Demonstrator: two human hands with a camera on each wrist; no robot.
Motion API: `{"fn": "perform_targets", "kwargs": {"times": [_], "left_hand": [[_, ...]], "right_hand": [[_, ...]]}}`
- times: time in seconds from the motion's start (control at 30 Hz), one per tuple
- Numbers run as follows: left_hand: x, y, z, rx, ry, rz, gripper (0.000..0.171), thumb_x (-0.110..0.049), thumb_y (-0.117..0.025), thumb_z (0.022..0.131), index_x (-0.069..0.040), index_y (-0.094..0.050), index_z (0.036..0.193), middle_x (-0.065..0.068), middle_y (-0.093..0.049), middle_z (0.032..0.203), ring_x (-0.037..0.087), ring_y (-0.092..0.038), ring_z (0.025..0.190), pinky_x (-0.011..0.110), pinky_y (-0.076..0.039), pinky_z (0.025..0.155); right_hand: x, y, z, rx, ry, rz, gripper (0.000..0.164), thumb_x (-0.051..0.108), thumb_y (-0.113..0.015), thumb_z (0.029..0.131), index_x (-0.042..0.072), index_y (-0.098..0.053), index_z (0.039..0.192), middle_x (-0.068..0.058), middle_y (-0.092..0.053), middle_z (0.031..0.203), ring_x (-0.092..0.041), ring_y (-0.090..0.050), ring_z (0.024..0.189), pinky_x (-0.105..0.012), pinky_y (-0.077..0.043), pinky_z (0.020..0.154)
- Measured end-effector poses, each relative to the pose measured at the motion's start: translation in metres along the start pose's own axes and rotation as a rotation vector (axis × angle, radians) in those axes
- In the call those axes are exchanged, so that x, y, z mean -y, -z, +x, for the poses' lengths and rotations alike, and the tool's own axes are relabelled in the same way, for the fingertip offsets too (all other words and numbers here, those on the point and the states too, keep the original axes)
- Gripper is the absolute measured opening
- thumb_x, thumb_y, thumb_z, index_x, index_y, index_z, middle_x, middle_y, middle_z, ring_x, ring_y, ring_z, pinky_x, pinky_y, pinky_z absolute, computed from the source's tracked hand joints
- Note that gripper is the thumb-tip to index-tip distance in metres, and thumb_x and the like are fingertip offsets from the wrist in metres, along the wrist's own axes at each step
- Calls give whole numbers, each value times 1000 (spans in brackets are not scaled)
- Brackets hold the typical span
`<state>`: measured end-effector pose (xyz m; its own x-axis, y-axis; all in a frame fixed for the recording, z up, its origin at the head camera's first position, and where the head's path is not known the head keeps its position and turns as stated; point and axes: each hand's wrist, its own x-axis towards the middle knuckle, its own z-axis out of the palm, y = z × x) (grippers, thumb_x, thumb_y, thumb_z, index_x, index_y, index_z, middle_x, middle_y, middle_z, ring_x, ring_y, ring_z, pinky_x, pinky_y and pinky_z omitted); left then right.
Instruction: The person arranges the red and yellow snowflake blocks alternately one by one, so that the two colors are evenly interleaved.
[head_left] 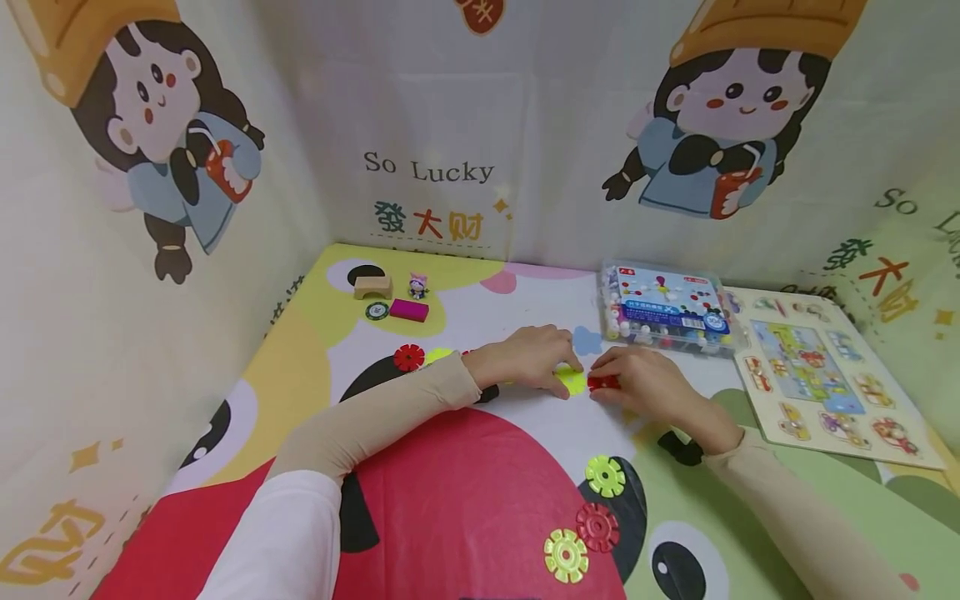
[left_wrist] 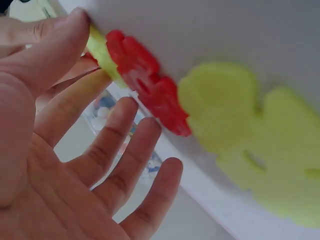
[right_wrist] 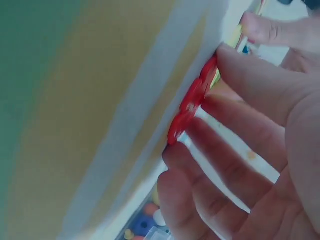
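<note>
My left hand (head_left: 534, 357) pinches a yellow notched plastic disc (head_left: 572, 380) between thumb and forefinger, its other fingers spread. Close to its right, my right hand (head_left: 643, 382) grips a red notched disc (head_left: 603, 382) by its edges. In the right wrist view the red disc (right_wrist: 192, 102) meets the yellow one at its far edge. A row of discs runs leftward under my left arm, with a red disc (left_wrist: 147, 82) and a large yellow disc (left_wrist: 250, 125) in the left wrist view. The row's left end shows a red disc (head_left: 409, 357); my forearm hides the middle.
Two loose yellow discs (head_left: 605, 476) and a red one (head_left: 597, 527) lie near the front. Behind my right hand stands a clear box of beads (head_left: 670, 307), beside a wooden puzzle board (head_left: 813, 367). Small blocks (head_left: 409, 310) and a figurine (head_left: 417, 286) sit back left.
</note>
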<state>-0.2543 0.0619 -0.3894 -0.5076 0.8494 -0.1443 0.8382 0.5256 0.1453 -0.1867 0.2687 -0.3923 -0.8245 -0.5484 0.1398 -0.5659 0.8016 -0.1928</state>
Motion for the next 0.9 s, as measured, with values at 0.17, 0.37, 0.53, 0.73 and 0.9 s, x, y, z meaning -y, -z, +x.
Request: {"fn": "perform_targets", "kwargs": {"times": [0.17,0.37,0.53,0.73,0.9], "left_hand": [[0,2,2,24,8,-7,49,-52,-72,76,-35,-65,121,-8,-58,113,9,-50,99,27,-46,70],[-8,7,15,40,3,-14,50,-56,-71,76,-38,-63,122,-11,-59,113,7,-51,102,27,-47,70],[-21,0,31,49,-31,24,52,-60,-65,79,-43,-56,127,-11,-54,109,5,-46,95,26,-43,70],[-32,-1,38,32,-40,29,49,-59,-65,80,-45,-56,126,-11,-52,104,6,-46,86,26,-40,63],[-32,0,37,21,-28,14,48,-57,-67,79,-44,-58,124,-10,-52,104,6,-46,85,26,-41,61]], "right_hand": [[12,-1,-9,21,-51,10,28,33,-78,77,20,-75,102,3,-69,103,-13,-64,93,-34,-53,75],[58,11,-38,202,39,-19,40,50,-77,72,29,-71,105,11,-61,103,-5,-57,91,-30,-52,73],[75,15,-56,359,29,-28,44,45,-80,70,28,-66,108,8,-56,107,-11,-57,99,-35,-53,77],[73,11,-60,317,1,-1,37,42,-83,67,28,-64,96,13,-54,99,-5,-54,93,-31,-50,76],[66,10,-58,330,-23,84,47,43,-83,67,25,-63,105,15,-54,92,0,-51,85,-27,-47,72]]}}
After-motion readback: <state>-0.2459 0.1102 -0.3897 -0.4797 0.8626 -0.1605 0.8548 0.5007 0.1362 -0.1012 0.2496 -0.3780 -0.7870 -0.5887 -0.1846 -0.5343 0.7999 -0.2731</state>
